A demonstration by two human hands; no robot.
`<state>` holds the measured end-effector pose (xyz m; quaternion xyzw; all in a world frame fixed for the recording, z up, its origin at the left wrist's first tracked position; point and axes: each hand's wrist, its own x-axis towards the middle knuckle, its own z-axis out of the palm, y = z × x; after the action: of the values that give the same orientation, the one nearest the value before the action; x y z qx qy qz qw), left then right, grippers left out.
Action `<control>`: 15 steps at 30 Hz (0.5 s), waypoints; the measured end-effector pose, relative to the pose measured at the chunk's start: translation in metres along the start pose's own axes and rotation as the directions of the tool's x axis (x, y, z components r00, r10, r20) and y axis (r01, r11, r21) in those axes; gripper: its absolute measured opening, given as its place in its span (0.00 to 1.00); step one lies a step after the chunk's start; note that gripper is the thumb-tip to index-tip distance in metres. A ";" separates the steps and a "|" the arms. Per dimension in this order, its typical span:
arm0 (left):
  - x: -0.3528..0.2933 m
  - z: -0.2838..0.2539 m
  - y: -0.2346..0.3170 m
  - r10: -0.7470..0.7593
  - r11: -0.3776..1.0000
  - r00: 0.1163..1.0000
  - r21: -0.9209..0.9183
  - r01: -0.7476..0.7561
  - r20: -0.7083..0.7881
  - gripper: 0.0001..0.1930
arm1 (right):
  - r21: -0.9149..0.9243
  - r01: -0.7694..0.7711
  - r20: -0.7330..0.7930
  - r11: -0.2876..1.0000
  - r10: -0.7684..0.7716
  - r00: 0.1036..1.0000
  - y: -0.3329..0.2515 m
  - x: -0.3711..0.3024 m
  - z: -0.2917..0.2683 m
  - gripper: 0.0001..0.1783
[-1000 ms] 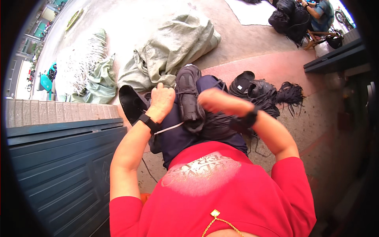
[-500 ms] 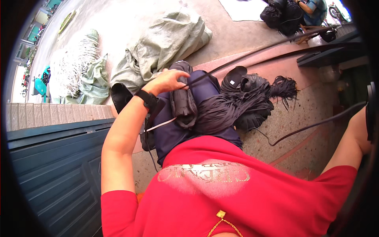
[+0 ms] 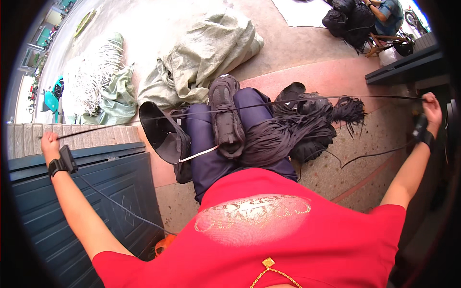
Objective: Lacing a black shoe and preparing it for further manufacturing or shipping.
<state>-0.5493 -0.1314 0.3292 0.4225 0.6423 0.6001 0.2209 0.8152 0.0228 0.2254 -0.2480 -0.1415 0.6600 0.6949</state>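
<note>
A long thin black lace (image 3: 307, 100) is stretched taut across the whole view, above my lap. My left hand (image 3: 50, 144), far out to the left, pinches one end. At the far right my right hand (image 3: 432, 109) grips the other end with closed fingers. Under the lace, a dark shoe-like piece (image 3: 226, 117) lies on my thighs, with a narrow white strip (image 3: 200, 153) sticking out beside it. To its right a thick bundle of dark laces (image 3: 273, 132) drapes over my leg, its knotted end (image 3: 349, 110) frayed.
A black curved piece (image 3: 163, 137) stands left of my knees. Beyond are a pale green sack (image 3: 206, 53) and a heap of white strips (image 3: 96, 72). A blue panelled door (image 3: 96, 201) is at left. Another person (image 3: 388, 17) sits at the far right near black bundles (image 3: 345, 24).
My left hand has swung from above the shoe-like piece far out left. My right hand has come further into view. The lace now runs tight between them.
</note>
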 end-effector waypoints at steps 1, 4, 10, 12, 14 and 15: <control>-0.002 0.010 -0.020 -0.232 0.948 0.946 -0.273 0.166 -0.228 0.09 | -0.232 -0.060 -0.189 0.971 0.015 0.982 0.038 0.001 0.024 0.07; -0.037 0.146 -0.080 -0.488 0.862 0.827 -0.302 0.407 -0.278 0.13 | -0.738 0.031 -0.212 0.674 -0.276 0.938 0.224 -0.009 0.127 0.07; -0.200 0.427 -0.061 -0.635 0.620 0.635 -0.199 0.758 0.439 0.09 | -0.990 0.100 0.140 0.101 0.568 0.811 0.504 -0.061 0.135 0.10; -0.240 0.479 -0.085 -0.680 0.548 0.442 0.006 0.836 0.585 0.09 | -0.928 0.339 0.361 0.153 0.583 0.727 0.553 -0.086 0.131 0.10; -0.279 0.517 -0.093 -0.634 0.641 0.391 0.169 0.749 0.667 0.10 | -0.778 0.626 0.466 -0.054 0.619 0.632 0.579 -0.091 0.125 0.08; -0.293 0.527 -0.101 -0.608 0.688 0.404 0.200 0.697 0.684 0.09 | -0.700 0.703 0.530 -0.125 0.567 0.630 0.585 -0.091 0.125 0.08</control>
<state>-0.0006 -0.0526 0.0713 0.3185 0.5821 0.2915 0.6890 0.2462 -0.0444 0.0308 -0.3549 -0.8767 0.2877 0.1507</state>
